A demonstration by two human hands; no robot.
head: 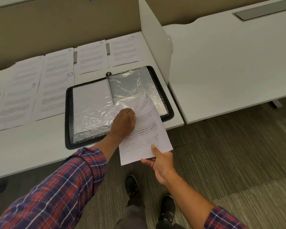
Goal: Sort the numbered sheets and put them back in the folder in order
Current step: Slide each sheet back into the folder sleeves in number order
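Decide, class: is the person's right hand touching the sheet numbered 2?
Touching. The head view shows the right hand pinching the lower corner of sheet 2, with the thumb on top and the fingers underneath.

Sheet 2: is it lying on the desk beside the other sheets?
No, the right hand holds sheet 2 by its lower edge over the open folder.

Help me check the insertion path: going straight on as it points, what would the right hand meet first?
Likely the rim of the folder at the desk edge, under sheet 2; if higher, the left hand at the sleeve. Depth unclear.
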